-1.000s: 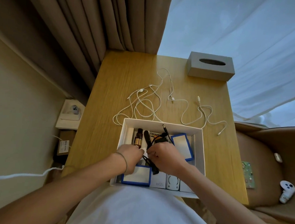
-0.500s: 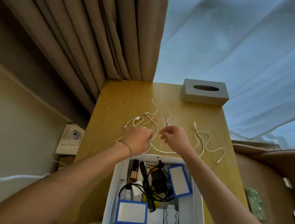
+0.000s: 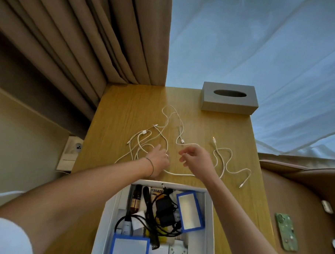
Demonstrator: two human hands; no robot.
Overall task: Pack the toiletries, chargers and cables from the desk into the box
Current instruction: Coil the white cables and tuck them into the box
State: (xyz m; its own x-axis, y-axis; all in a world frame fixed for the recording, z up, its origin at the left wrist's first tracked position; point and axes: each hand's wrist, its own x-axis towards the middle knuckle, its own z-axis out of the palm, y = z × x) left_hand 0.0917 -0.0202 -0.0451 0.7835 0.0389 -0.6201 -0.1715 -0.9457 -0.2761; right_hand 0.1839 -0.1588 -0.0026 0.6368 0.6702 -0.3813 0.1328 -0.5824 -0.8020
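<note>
Fingers of left hand point(image 3: 158, 161) straight, reaching onto thin white tangled cables point(image 3: 168, 130); right hand point(image 3: 197, 159) loosely curled, pinch unclear, w/ white cardboard box point(image 3: 209, 209) behind wrists.

You are seeing a grey tissue box point(image 3: 229, 98) sitting at the desk's point(image 3: 125, 109) far right corner, brown curtains point(image 3: 101, 37) hanging behind, and a green phone point(image 3: 286, 234) lying on the seat point(image 3: 304, 190) alongside.

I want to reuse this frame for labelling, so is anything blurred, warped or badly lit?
Head view: wide-angle bending bows the curtain and desk edges; the hands, left and right, look slightly soft; cool window light, white cables still readable.
</note>
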